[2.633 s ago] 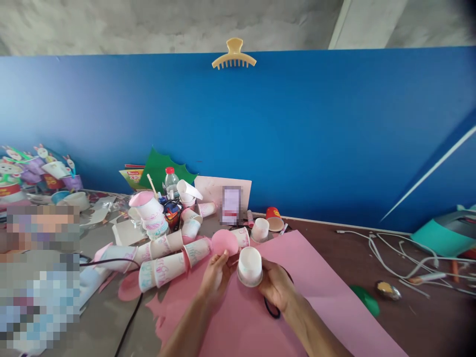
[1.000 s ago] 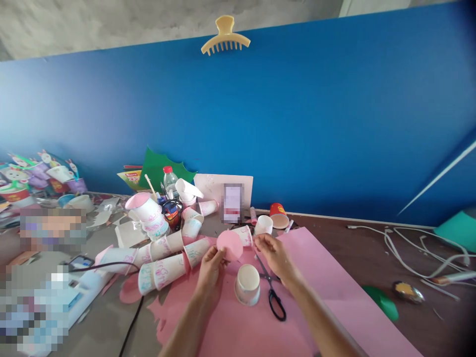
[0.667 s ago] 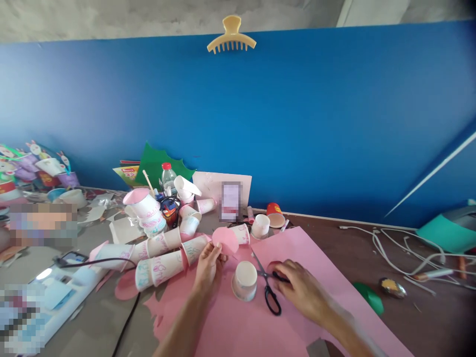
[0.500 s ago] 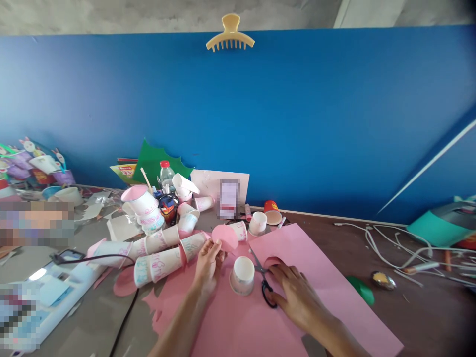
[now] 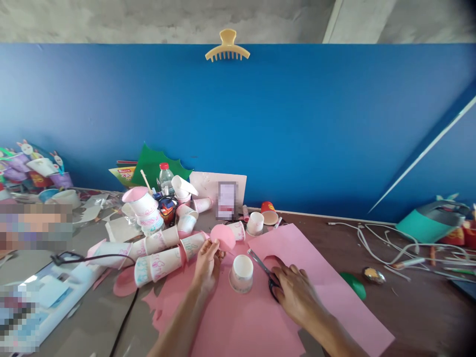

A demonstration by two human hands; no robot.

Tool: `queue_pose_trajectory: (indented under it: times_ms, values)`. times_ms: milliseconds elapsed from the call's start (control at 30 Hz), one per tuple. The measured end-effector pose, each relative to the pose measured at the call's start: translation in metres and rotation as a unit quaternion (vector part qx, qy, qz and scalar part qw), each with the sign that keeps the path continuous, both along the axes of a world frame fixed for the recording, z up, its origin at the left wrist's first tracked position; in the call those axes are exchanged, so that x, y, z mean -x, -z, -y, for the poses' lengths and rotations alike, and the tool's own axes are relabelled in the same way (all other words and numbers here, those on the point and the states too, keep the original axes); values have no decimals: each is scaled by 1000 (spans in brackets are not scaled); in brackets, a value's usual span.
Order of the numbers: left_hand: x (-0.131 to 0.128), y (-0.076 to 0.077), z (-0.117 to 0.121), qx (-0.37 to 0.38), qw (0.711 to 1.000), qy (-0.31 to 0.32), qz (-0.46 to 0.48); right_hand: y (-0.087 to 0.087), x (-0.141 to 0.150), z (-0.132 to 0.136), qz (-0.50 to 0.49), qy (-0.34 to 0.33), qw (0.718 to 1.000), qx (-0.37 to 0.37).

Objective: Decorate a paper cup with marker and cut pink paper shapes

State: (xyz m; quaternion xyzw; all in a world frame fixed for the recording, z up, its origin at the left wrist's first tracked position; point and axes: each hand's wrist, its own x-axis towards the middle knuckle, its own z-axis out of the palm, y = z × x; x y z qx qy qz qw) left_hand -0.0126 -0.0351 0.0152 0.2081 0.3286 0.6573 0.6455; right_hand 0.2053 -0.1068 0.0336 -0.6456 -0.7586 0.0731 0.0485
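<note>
My left hand [image 5: 207, 263] pinches a round pink paper disc [image 5: 222, 237] and holds it upright just above the table. An upturned white paper cup [image 5: 241, 273] stands on the large pink paper sheet [image 5: 316, 292] between my hands. My right hand [image 5: 293, 291] lies on the sheet to the right of the cup, its fingers closed over the black handles of a pair of scissors [image 5: 265, 271]. The blades point up and to the left, towards the cup.
Rows of decorated paper cups [image 5: 159, 258] lie on their sides at the left, behind them a water bottle [image 5: 165, 177] and green paper. A red cup [image 5: 268, 213] stands by the blue wall. White cables [image 5: 390, 245] and a teal sheet [image 5: 424, 228] lie at the right.
My right hand set the white cup down on the pink sheet, then moved right and down onto the scissors and closed on their handles. My left hand kept holding the pink disc.
</note>
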Motion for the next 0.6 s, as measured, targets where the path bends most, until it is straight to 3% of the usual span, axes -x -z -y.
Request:
queue_pose_trajectory:
  times_ms: [100, 167, 233, 300, 400, 467, 600]
  values:
    - [0, -1, 0, 3, 1000, 3, 5, 4, -7, -3, -86, 29, 996, -5]
    - [-1, -2, 0, 3, 1000, 2, 13, 5, -14, -8, -204, 63, 977, 18]
    - [-1, -3, 0, 1, 1000, 0, 20, 2, -22, -13, -365, 89, 924, 70]
    - [-1, -3, -1, 0, 1000, -3, 26, -8, -27, -16, -518, 93, 841, 125]
    - [-1, -2, -1, 3, 1000, -3, 30, -30, -27, -16, -652, 67, 740, 149]
    - [-1, -1, 0, 3, 1000, -6, 30, -43, -22, -15, -689, 41, 706, 156]
    - [-1, -1, 0, -3, 999, -10, 30, -55, -9, -19, -708, 14, 676, 201]
